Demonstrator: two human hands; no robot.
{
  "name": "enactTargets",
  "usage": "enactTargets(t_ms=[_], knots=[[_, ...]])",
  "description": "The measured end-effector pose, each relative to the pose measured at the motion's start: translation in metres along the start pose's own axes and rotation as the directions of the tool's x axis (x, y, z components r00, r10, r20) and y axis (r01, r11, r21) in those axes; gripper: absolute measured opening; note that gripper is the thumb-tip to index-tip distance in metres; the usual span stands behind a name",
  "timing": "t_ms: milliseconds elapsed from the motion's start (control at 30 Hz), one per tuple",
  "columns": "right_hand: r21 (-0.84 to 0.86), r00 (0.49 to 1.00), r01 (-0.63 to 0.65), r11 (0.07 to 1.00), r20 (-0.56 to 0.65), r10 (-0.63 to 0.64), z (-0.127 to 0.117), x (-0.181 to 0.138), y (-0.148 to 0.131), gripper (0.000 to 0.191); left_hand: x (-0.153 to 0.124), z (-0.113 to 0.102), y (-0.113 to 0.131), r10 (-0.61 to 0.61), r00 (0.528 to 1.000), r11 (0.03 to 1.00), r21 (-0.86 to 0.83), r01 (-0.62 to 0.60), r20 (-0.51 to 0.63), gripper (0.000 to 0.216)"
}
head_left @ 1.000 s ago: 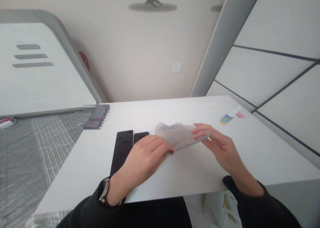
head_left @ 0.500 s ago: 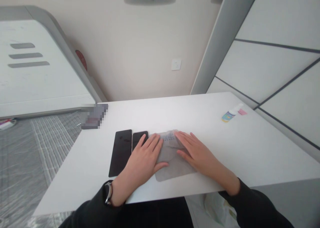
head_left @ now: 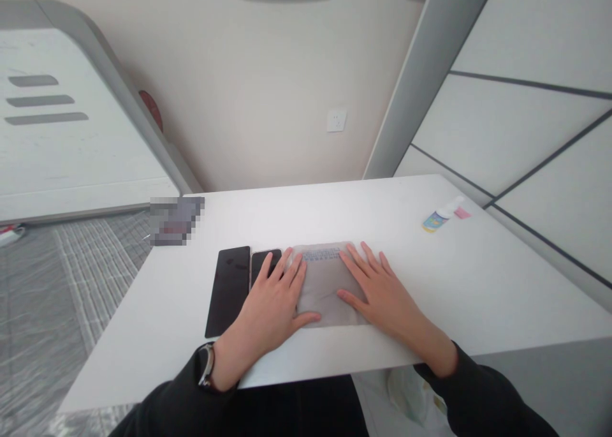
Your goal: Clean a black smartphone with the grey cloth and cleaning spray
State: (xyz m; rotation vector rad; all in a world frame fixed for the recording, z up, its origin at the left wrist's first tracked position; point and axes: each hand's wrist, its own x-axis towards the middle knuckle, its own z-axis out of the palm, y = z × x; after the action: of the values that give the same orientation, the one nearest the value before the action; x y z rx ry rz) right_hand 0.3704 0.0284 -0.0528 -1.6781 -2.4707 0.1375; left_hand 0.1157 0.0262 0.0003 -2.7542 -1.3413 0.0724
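Note:
A thin greyish plastic bag with blue print near its far edge lies flat on the white table. On its left side rests my left hand, fingers spread, palm down, partly over a smaller phone. My right hand lies spread on the bag's right side, covering that edge. Neither hand grips anything. To the left of the smaller phone is a larger black phone or small tablet, screen up. Part of the smaller phone is hidden under my left hand.
On the right of the table lies a small bottle with a white top, beside a pink slip. A dark, pixelated item sits at the far left corner. A wall with a socket stands behind.
The bag has shifted slightly away from me and lies flatter and straighter, with fewer creases. My fingers have spread wider, and my right hand has moved a little to the right.

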Motion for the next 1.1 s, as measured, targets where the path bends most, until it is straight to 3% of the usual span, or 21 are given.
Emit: enactTargets(t_ms=[100,300,533,1100], knots=[[0.014,1.0,0.017,1.0,-0.012,-0.016,0.001,0.001,0.001,0.082,-0.004,-0.001,0.002,-0.024,0.999,1.0,0.018,0.025,-0.039,0.091],[0.069,0.995,0.068,0.995,-0.073,-0.063,-0.003,0.007,-0.004,0.074,0.006,-0.003,0.005,0.013,0.995,1.0,0.015,-0.011,-0.103,0.069],[0.039,0.994,0.101,0.994,-0.037,-0.099,0.003,0.01,-0.005,0.083,0.011,0.005,0.005,-0.021,0.997,1.0,0.007,0.022,-0.079,0.087],[-0.011,0.994,0.109,0.994,0.002,-0.109,-0.001,0.009,-0.006,0.09,0.001,0.002,0.007,-0.092,0.993,0.996,-0.018,0.09,-0.08,0.092]])
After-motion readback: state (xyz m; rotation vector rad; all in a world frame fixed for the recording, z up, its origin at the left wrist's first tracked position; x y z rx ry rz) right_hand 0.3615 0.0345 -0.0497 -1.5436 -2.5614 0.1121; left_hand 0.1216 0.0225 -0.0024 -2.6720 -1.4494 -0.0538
